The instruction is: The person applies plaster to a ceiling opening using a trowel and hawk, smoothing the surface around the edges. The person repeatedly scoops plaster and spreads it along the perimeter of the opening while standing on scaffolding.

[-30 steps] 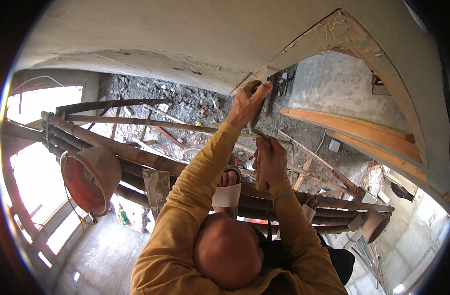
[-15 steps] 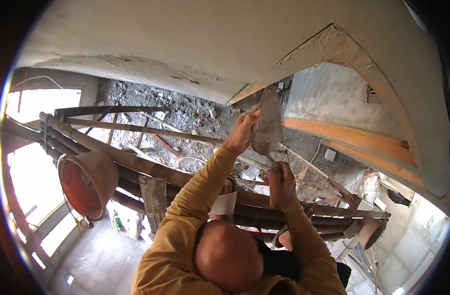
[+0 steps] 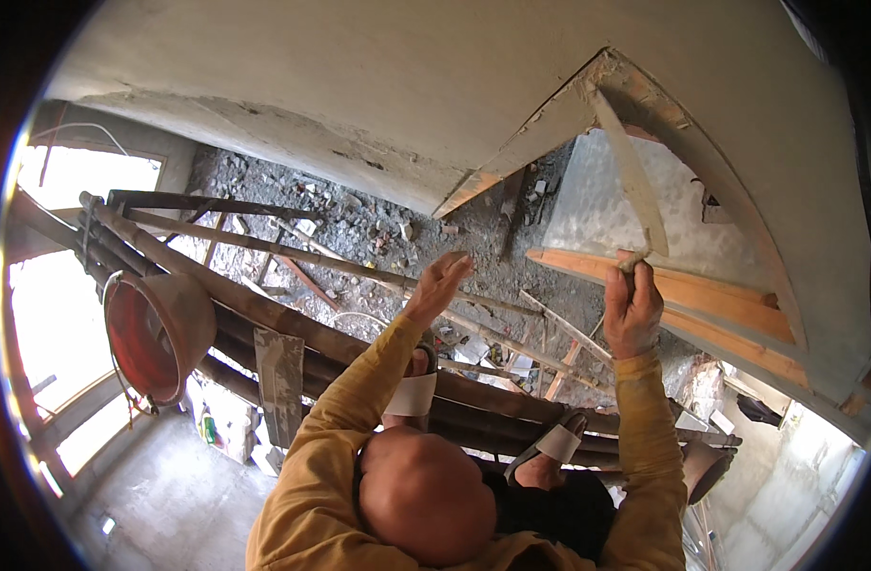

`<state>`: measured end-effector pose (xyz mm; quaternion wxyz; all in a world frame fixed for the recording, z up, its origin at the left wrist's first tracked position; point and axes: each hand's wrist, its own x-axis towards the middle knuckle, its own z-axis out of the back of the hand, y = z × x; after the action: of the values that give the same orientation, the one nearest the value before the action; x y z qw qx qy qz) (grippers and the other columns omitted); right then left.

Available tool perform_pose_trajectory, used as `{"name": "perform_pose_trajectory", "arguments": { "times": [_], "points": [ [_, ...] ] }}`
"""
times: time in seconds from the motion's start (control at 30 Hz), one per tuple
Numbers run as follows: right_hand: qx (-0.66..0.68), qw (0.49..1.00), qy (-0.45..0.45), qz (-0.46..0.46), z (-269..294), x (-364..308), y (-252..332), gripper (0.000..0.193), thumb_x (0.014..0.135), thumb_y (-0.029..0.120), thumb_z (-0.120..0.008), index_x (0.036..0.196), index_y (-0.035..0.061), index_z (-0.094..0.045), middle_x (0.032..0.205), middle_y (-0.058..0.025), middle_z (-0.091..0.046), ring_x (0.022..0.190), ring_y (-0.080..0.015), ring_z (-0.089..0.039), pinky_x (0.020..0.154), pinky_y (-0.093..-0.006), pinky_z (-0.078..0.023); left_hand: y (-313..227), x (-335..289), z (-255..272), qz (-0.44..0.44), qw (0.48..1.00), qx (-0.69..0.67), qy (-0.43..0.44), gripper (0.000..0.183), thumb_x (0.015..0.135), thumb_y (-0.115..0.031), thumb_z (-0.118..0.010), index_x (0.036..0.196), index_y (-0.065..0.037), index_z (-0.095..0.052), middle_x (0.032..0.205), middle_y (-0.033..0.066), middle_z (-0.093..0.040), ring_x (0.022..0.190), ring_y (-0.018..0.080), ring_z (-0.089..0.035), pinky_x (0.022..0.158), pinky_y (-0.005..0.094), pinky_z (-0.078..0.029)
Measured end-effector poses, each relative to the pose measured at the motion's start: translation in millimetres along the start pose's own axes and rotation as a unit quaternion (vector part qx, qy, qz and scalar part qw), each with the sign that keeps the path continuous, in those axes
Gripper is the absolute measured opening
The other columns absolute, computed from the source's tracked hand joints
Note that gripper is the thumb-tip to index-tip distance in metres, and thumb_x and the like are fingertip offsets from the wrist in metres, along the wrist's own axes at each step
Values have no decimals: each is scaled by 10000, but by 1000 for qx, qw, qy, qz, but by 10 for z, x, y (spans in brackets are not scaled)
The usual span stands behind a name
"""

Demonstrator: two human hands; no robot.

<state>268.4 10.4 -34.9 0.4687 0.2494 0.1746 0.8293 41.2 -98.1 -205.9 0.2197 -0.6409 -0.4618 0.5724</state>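
Note:
My right hand [image 3: 633, 319] grips the handle of a plastering trowel [image 3: 633, 181]. Its long blade is seen nearly edge-on and points up to the plastered edge near the peak of a pointed wall opening [image 3: 635, 81]; whether it touches there is hard to tell. Wet-looking plaster lies on that edge. My left hand [image 3: 439, 285] is raised over the bamboo poles, off the trowel, with its fingers stretched out and nothing in it. The smooth grey wall [image 3: 378, 95] spreads above and beyond both hands.
I stand on a scaffold of bamboo poles [image 3: 331, 352], in white-strapped sandals [image 3: 557, 443]. A bucket with a reddish inside [image 3: 159, 333] hangs at the left, near a plaster-smeared board [image 3: 279, 388]. Rubble [image 3: 359, 214] covers the ground far below. Wooden beams [image 3: 702, 285] cross the opening.
The trowel has swung right and up with my right hand, from between both hands to the opening's edge. My left hand has come off the blade and moved slightly down and left.

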Motion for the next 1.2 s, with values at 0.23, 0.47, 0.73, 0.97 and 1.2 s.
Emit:
{"name": "perform_pose_trajectory", "arguments": {
  "times": [0.23, 0.47, 0.73, 0.97, 1.2],
  "points": [
    [-59, 997, 44, -13, -401, -162, -490, 288, 944, 267, -567, 1066, 7, -590, 828, -174, -618, 728, -323, -629, 646, -366, -503, 303, -58, 235, -10, 995, 46, -88, 523, 929, -487, -545, 1079, 12, -581, 989, 101, -636, 928, 168, -560, 789, 305, -437],
    [-107, 990, 89, -21, -969, -254, -1012, 286, 916, 381, -572, 923, 99, -523, 846, -126, -627, 736, -365, -629, 586, -451, -507, 278, -125, 336, -4, 992, 53, -118, 514, 929, -440, -566, 1120, 37, -583, 977, 115, -650, 939, 174, -592, 835, 293, -443],
    [-259, 944, 203, -27, -1158, -307, -1396, 280, 918, 391, -560, 905, 112, -532, 853, -122, -633, 723, -368, -623, 582, -489, -483, 378, -154, 454, -10, 985, 113, -128, 517, 932, -433, -547, 1185, 18, -568, 996, 112, -652, 941, 183, -604, 793, 300, -463],
    [-20, 999, 46, 18, -104, -237, -567, 254, 904, 315, -613, 871, 69, -559, 738, -147, -595, 643, -383, -600, 564, -412, -482, 552, -171, 273, -22, 989, 67, -131, 451, 921, -427, -575, 986, 20, -589, 845, 56, -602, 794, 132, -511, 707, 296, -429],
    [-42, 998, 35, 28, 59, 169, -397, 272, 901, 320, -625, 853, 65, -540, 726, -144, -588, 635, -360, -596, 553, -405, -479, 685, -83, 279, -23, 990, 75, -121, 429, 928, -404, -577, 1022, 14, -601, 834, 43, -595, 790, 118, -514, 697, 281, -428]
  ]
}}
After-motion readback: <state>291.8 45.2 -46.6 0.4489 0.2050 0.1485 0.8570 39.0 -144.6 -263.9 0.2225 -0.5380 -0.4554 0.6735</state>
